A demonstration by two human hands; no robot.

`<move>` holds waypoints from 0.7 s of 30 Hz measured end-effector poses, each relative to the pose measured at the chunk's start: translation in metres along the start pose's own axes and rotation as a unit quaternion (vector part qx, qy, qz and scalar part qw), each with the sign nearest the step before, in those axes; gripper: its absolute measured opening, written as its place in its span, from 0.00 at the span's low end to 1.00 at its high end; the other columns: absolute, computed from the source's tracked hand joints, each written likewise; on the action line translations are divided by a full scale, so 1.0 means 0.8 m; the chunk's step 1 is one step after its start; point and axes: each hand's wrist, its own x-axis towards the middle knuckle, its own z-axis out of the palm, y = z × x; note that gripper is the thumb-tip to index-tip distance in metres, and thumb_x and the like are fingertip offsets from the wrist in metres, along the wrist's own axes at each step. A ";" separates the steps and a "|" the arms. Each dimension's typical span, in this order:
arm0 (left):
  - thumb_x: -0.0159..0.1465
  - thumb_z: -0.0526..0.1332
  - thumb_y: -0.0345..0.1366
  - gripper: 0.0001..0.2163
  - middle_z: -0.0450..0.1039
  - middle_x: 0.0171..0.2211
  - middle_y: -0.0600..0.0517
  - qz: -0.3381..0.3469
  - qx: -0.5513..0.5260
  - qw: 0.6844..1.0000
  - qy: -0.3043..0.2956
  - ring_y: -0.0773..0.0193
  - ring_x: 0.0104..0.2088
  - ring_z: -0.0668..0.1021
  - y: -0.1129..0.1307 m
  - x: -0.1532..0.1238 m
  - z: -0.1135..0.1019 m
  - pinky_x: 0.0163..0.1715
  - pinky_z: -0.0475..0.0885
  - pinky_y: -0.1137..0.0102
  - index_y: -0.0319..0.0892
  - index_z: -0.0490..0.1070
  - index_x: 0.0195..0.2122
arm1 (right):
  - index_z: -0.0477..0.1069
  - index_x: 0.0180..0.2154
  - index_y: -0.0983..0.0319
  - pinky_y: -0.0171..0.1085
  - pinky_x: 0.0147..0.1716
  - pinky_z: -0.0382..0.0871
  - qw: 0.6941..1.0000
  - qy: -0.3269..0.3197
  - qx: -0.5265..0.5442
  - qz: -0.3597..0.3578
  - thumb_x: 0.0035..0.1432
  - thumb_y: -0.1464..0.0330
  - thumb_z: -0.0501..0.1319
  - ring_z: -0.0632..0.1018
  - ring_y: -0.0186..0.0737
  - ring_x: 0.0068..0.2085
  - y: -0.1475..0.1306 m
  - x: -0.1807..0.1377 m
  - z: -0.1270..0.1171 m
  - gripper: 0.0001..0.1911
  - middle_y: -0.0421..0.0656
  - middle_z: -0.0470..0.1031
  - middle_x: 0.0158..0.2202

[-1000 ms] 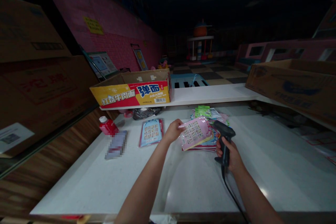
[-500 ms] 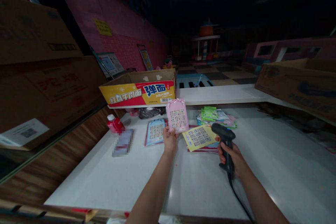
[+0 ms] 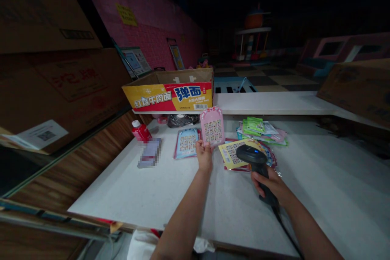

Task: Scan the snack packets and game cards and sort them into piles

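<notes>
My left hand point(image 3: 204, 155) pinches the lower edge of a pink card pack point(image 3: 212, 127) printed with a grid of small pictures, held upright above the counter. In my right hand point(image 3: 271, 183) is a black barcode scanner point(image 3: 251, 155), gripped by its handle, with a blue light on top and a cable running down. Its head is over a yellow card pack point(image 3: 230, 155), which lies on other packs to the right. Behind my left hand, a light blue card pack point(image 3: 187, 143) lies flat on the counter.
Green packets point(image 3: 254, 126) are piled at the back right. A red bottle point(image 3: 141, 131) stands at the left near a blurred greyish object point(image 3: 149, 153). A yellow-red noodle carton point(image 3: 170, 96) sits on the raised ledge point(image 3: 262, 102). Brown cartons point(image 3: 76, 85) are stacked far left.
The scanner has turned and moved left, its head now tilted toward the pink pack and over the yellow one. My left hand still holds the pink pack. The whole view has shifted slightly.
</notes>
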 end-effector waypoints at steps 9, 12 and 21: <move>0.60 0.61 0.47 0.15 0.72 0.40 0.51 0.001 0.017 1.000 0.010 0.63 0.44 0.77 -0.003 0.000 0.003 0.44 0.75 0.64 0.46 0.56 0.38 | 0.71 0.39 0.61 0.29 0.11 0.58 1.000 0.002 -0.003 0.000 0.52 0.55 0.69 0.65 0.29 0.13 0.007 0.002 -0.008 0.19 0.35 0.69 0.19; 0.59 0.61 0.53 0.19 0.71 0.38 0.52 0.010 0.030 0.999 -0.002 0.64 0.40 0.77 -0.003 0.000 0.001 0.40 0.74 0.67 0.47 0.55 0.37 | 0.71 0.38 0.61 0.29 0.11 0.59 1.000 0.008 0.011 -0.002 0.51 0.55 0.70 0.65 0.29 0.13 0.005 0.001 -0.006 0.19 0.35 0.69 0.19; 0.54 0.63 0.57 0.24 0.71 0.36 0.54 0.013 0.014 1.000 -0.023 0.64 0.38 0.77 0.001 -0.001 -0.001 0.39 0.74 0.66 0.47 0.54 0.36 | 0.72 0.37 0.60 0.28 0.11 0.57 0.997 0.034 0.064 -0.003 0.49 0.54 0.71 0.65 0.28 0.14 0.006 0.005 -0.011 0.20 0.35 0.69 0.20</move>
